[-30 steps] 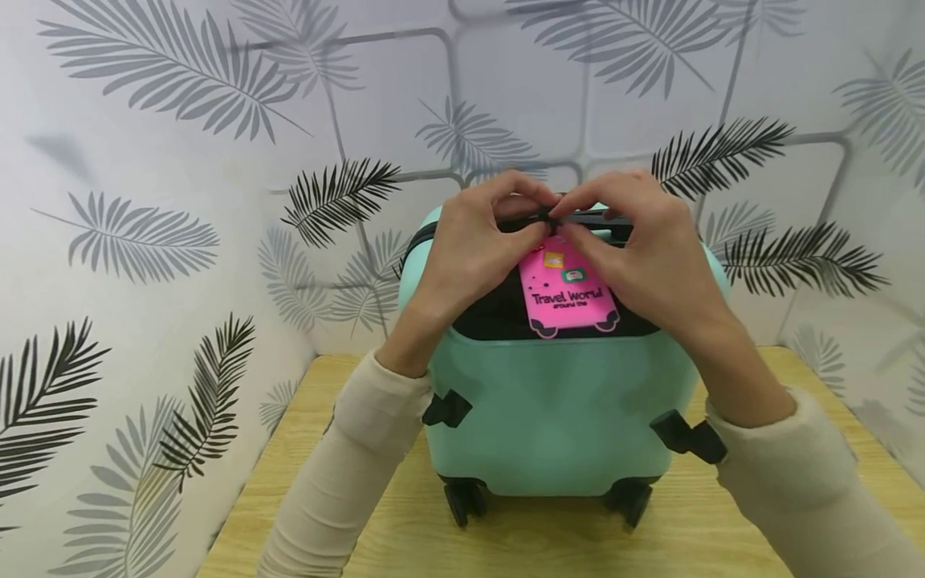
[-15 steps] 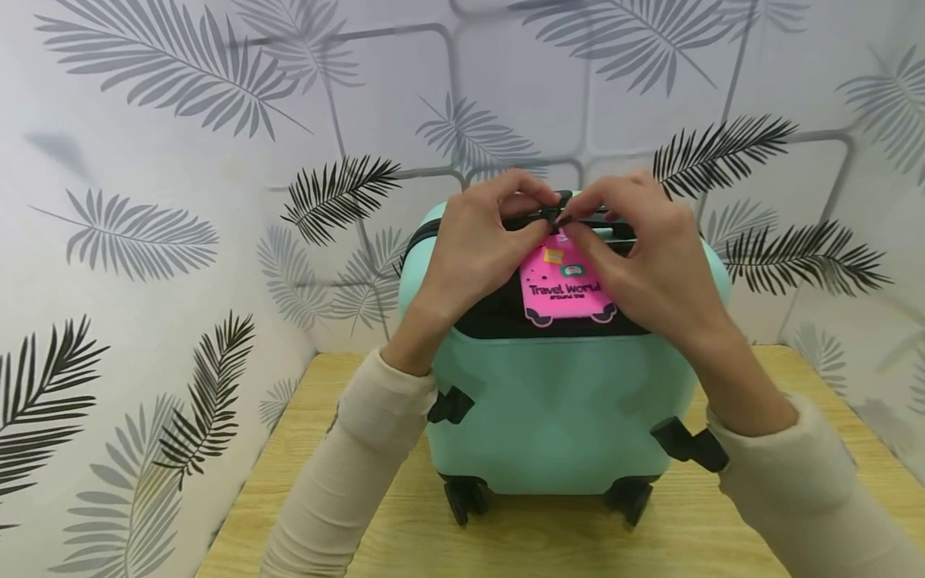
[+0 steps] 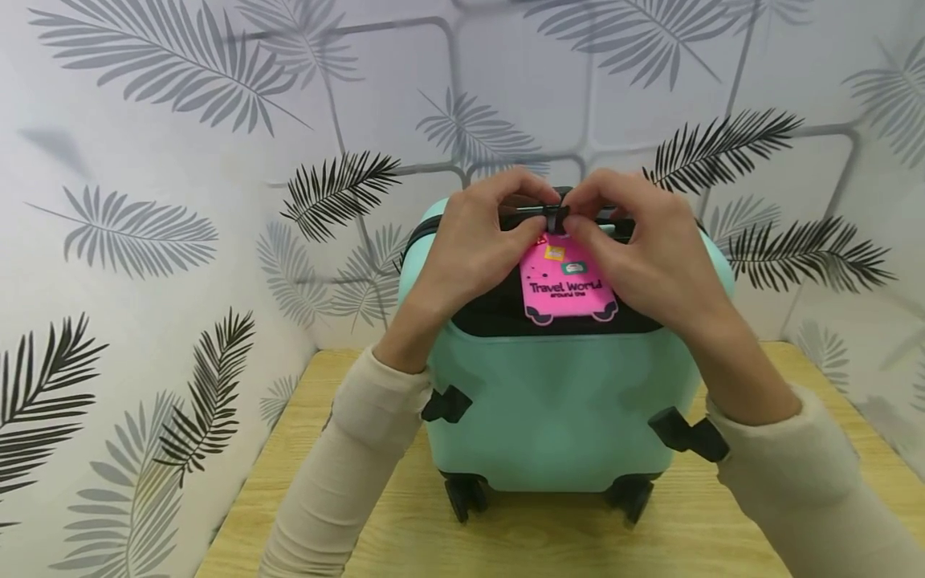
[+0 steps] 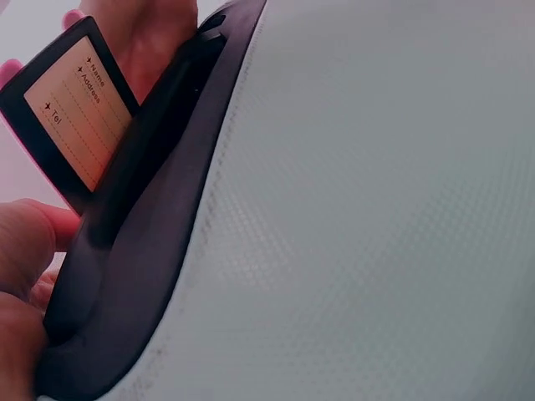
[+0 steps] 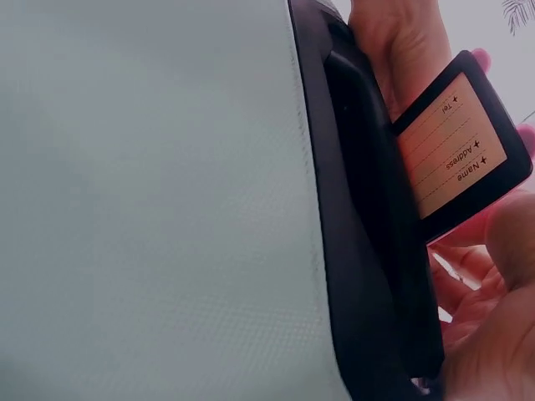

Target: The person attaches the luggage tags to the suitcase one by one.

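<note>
A mint-green suitcase (image 3: 549,409) stands upright, with a black handle (image 4: 150,150) at its top. From the handle hangs a pink luggage tag (image 3: 569,299), lettered "Travel World" on its front. Its black strap (image 3: 555,218) loops at the handle between my two hands. My left hand (image 3: 477,245) pinches the strap from the left with thumb and finger. From the right, my right hand (image 3: 646,249) pinches it likewise. In the right wrist view, the back of the tag shows a name and address card (image 5: 456,154). My fingers partly cover the strap.
The suitcase's black wheels (image 3: 629,499) rest on a wood-grain table (image 3: 405,538). Behind it rises a wall (image 3: 238,177) with a leaf pattern. Black mounts (image 3: 690,433) are fixed at both sleeve cuffs.
My fingertips have shifted slightly around the strap, and more of it shows between them now. The tag has risen a little against the suitcase, which stays in place.
</note>
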A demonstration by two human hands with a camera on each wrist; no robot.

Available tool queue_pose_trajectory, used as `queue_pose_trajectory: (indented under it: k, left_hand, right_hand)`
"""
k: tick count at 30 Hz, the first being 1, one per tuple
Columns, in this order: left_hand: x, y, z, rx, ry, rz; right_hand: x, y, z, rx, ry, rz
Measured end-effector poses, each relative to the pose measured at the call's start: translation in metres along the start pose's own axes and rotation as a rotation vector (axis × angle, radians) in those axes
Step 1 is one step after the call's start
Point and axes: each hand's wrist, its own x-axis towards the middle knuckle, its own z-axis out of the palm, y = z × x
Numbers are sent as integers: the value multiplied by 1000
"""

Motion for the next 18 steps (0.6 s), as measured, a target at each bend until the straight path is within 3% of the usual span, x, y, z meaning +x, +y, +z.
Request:
queue_pose_trajectory:
  k: [9,18]
  left_hand:
    - [-1,1,-1,18,-28,-48]
    - [1,2,-1,19,-20,-43]
  right_hand:
    - [3,-6,3,-14,-17,95]
    - [4,-7,5,25,19,101]
